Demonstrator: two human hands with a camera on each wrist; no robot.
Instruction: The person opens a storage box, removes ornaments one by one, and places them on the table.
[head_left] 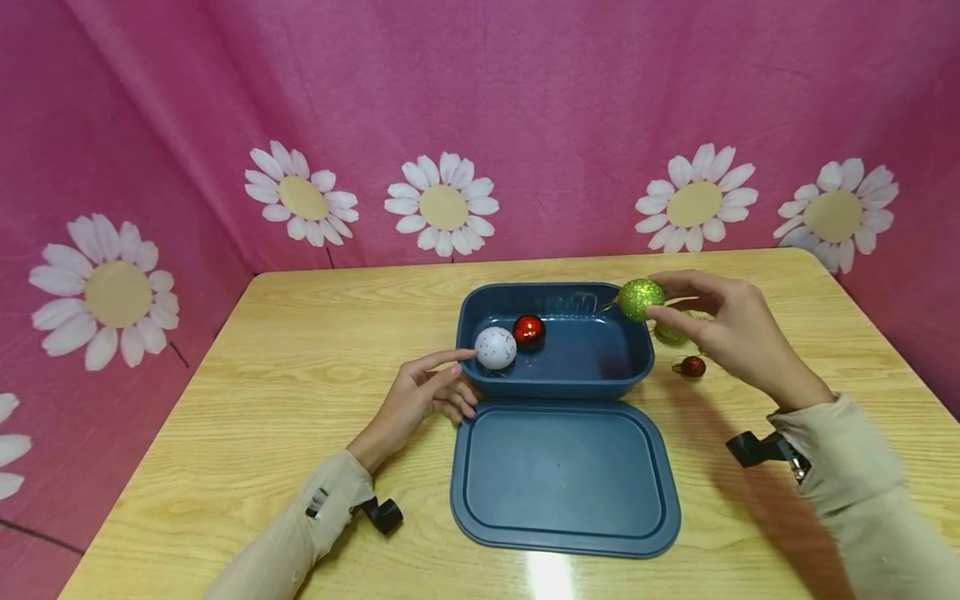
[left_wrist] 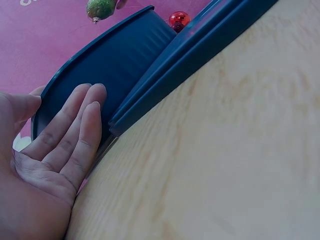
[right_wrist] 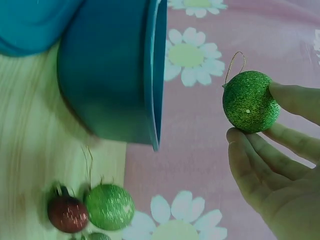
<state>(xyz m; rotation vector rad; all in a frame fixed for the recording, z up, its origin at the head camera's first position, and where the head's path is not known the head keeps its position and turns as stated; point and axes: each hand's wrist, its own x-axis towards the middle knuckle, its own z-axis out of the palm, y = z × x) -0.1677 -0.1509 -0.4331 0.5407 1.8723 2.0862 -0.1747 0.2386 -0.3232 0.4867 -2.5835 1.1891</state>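
My right hand (head_left: pixel 708 312) pinches a glittery green Christmas bauble (head_left: pixel 640 299) between thumb and fingers, above the right rim of a dark blue box (head_left: pixel 555 388). A gold hanging loop sticks out from the bauble. At the box's left end, my left hand (head_left: pixel 427 387) holds the rim between index finger and thumb, its other fingers along the outer wall. Inside the box lie a speckled white bauble (head_left: pixel 496 347), close to the left index fingertip, and a shiny red bauble (head_left: pixel 529 332).
A flat blue lid (head_left: pixel 566 479) lies in front of the box. To the right of the box, a small dark red bauble (head_left: pixel 690 367) and a green bauble (right_wrist: pixel 110 207) rest on the wooden table (head_left: pixel 322 333). Behind the table hangs a pink flowered curtain (head_left: pixel 562 100).
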